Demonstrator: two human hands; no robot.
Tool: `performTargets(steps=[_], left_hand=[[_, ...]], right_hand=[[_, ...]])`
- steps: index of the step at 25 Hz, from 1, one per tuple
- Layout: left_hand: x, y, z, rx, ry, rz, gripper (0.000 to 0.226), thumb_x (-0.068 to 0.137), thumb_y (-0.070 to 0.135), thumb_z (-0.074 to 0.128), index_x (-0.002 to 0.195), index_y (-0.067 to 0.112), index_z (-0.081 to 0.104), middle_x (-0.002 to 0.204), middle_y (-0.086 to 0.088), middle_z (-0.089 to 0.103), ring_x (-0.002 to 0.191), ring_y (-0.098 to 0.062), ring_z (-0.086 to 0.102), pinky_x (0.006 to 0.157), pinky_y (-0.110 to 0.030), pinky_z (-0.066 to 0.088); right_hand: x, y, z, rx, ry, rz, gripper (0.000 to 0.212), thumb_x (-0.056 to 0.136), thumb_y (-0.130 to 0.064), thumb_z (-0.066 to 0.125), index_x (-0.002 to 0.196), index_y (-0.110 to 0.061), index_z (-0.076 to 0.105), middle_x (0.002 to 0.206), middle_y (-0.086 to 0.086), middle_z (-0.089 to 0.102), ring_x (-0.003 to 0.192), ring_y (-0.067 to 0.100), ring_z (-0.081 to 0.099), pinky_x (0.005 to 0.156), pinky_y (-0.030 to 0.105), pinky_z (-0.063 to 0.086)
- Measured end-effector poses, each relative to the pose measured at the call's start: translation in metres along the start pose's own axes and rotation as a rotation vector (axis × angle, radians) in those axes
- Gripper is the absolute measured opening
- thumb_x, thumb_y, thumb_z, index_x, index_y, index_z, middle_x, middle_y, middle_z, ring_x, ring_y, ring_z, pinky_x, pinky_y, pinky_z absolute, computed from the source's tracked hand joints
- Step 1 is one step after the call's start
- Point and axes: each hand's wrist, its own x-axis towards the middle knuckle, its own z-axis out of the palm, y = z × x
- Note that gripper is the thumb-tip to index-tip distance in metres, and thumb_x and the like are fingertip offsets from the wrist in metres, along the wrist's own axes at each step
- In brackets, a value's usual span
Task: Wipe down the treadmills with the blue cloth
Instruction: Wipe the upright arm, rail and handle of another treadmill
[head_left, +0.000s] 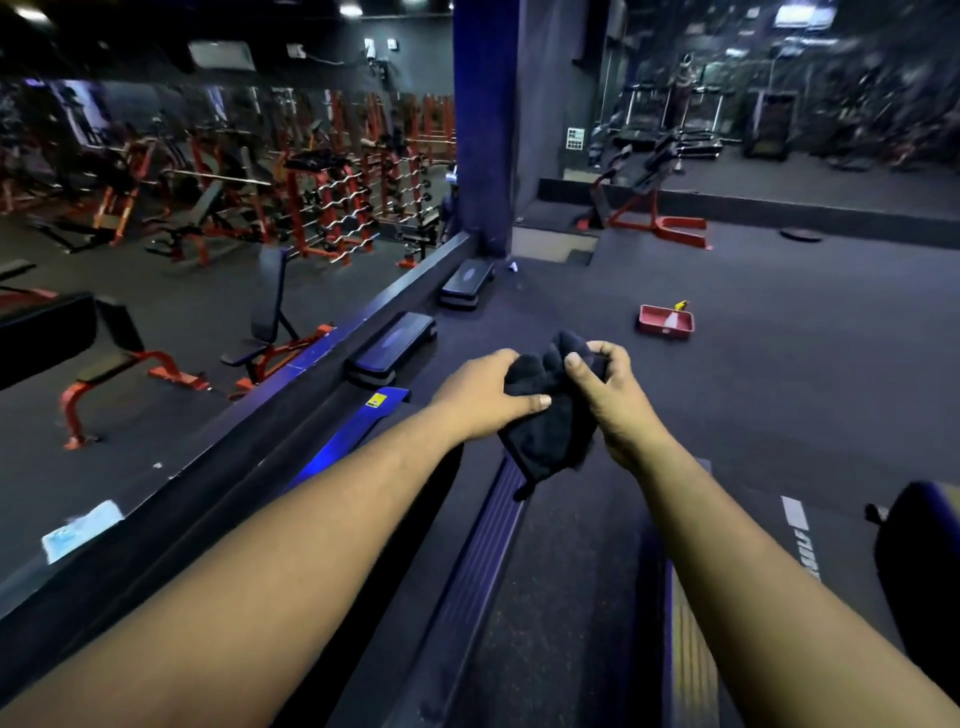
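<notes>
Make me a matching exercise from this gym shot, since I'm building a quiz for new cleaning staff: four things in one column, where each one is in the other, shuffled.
Things
1. cloth
2. red tray
3. step platforms
4. treadmill belt

Places
A. on the open floor, beyond the hands
B. under the forearms, running toward the camera
C. bunched between the left hand and the right hand
D. in a row along the low wall on the left

Pairs: 1-C, 2-A, 3-D, 4-B
</notes>
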Motion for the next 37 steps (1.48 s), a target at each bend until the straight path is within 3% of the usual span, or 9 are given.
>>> performTargets(steps=[6,11,14,18,24,28,31,34,37], left_hand=[[0.132,0.012,0.046,-0.065,0.043,-0.05,0.034,0.078,0.049,0.073,0.1,0.03,0.055,0.104,0.005,0.067,0.095,-0.018,0.064,0.086,-0.044,0.055],[0.219,0.027,0.074,0.437,-0.103,-0.2,0.066,0.064,0.09,0.053,0.088,0.029,0.058,0.09,0.008,0.063,0.084,-0.02,0.061,0.066,-0.033,0.046],[0.261,0.023,0.099,0.597,-0.146,-0.209,0.071,0.065,0.092,0.05,0.095,0.028,0.059,0.105,0.004,0.066,0.097,-0.022,0.062,0.073,-0.034,0.044],[0.324,0.017,0.141,0.17,-0.262,-0.008,0.093,0.073,0.063,0.075,0.148,0.024,0.036,0.148,0.001,0.044,0.134,-0.019,0.045,0.106,-0.036,0.041],[0.43,0.001,0.199,-0.252,-0.208,0.116,0.014,0.088,0.03,0.073,0.086,0.026,0.059,0.075,0.011,0.06,0.072,-0.009,0.054,0.063,-0.027,0.041],[0.486,-0.019,0.208,-0.539,-0.202,0.041,0.034,0.092,0.046,0.059,0.096,0.013,0.058,0.088,-0.001,0.063,0.08,-0.009,0.057,0.075,-0.032,0.048],[0.516,-0.024,0.195,-0.728,-0.07,-0.092,0.016,0.104,0.028,0.049,0.097,0.014,0.053,0.088,0.003,0.057,0.077,0.002,0.053,0.075,-0.021,0.043],[0.544,-0.057,0.18,-0.846,0.118,-0.245,0.025,0.103,0.037,0.048,0.109,0.014,0.054,0.102,0.004,0.065,0.092,-0.002,0.06,0.086,-0.02,0.048],[0.559,-0.104,0.164,-0.742,0.271,-0.34,0.046,0.084,0.062,0.064,0.106,0.022,0.056,0.105,-0.002,0.07,0.098,-0.015,0.066,0.094,-0.038,0.052]], right_hand=[[0.105,0.029,-0.115,-0.101,-0.01,0.032,0.036,0.079,-0.023,0.084,0.11,-0.013,0.07,0.106,0.005,0.076,0.098,0.016,0.071,0.083,0.031,0.055],[0.181,0.052,-0.176,-0.131,-0.003,0.035,0.022,0.079,-0.011,0.081,0.097,-0.006,0.069,0.095,0.007,0.075,0.086,0.015,0.067,0.081,0.037,0.053],[0.217,0.069,-0.193,-0.23,-0.045,0.017,0.025,0.077,-0.017,0.082,0.092,-0.011,0.063,0.089,0.006,0.07,0.082,0.015,0.063,0.078,0.039,0.052],[0.265,0.086,-0.206,-0.475,-0.097,-0.138,0.027,0.073,-0.023,0.081,0.094,-0.024,0.065,0.09,-0.005,0.072,0.085,0.008,0.066,0.081,0.035,0.053],[0.356,0.106,-0.238,-0.695,-0.063,-0.13,0.028,0.072,-0.032,0.087,0.091,-0.035,0.066,0.082,-0.017,0.069,0.077,-0.007,0.062,0.071,0.018,0.048],[0.416,0.112,-0.257,-0.632,-0.162,0.095,0.031,0.073,-0.04,0.087,0.095,-0.032,0.066,0.087,-0.012,0.07,0.074,-0.005,0.063,0.07,0.019,0.05],[0.461,0.128,-0.252,-0.713,-0.357,0.209,0.037,0.073,-0.037,0.087,0.098,-0.021,0.065,0.095,-0.003,0.072,0.087,0.009,0.067,0.081,0.032,0.055],[0.516,0.142,-0.227,-0.391,-0.273,0.187,0.025,0.081,-0.017,0.082,0.097,-0.008,0.065,0.091,0.004,0.071,0.084,0.016,0.068,0.079,0.034,0.057],[0.575,0.152,-0.189,-0.102,-0.292,0.215,0.019,0.084,-0.001,0.073,0.101,-0.003,0.064,0.092,0.012,0.072,0.086,0.021,0.068,0.08,0.037,0.055]])
